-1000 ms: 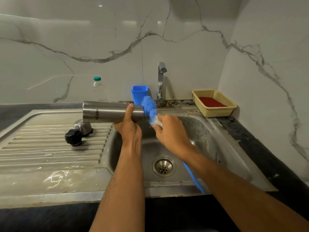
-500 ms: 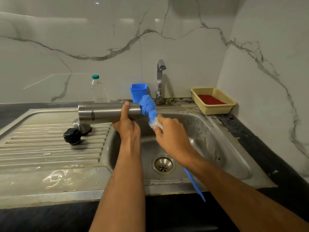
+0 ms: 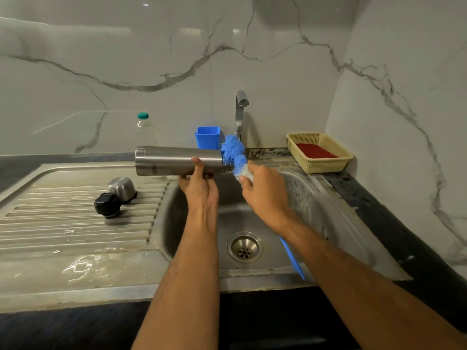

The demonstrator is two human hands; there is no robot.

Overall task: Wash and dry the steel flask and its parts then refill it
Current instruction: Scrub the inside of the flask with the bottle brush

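The left hand (image 3: 199,185) grips the steel flask (image 3: 177,160) lying level above the sink's (image 3: 328,205) left rim. The right hand (image 3: 265,195) clasps a blue bottle brush (image 3: 233,154), bristles at the flask's mouth. A black stopper (image 3: 107,205) and steel cup (image 3: 122,188) sit on the draining board (image 3: 63,223).

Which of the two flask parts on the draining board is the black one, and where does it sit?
The black stopper, nearer the camera on the ribbed draining board. The other part, the steel cup, is shiny metal, mouth down just behind it.
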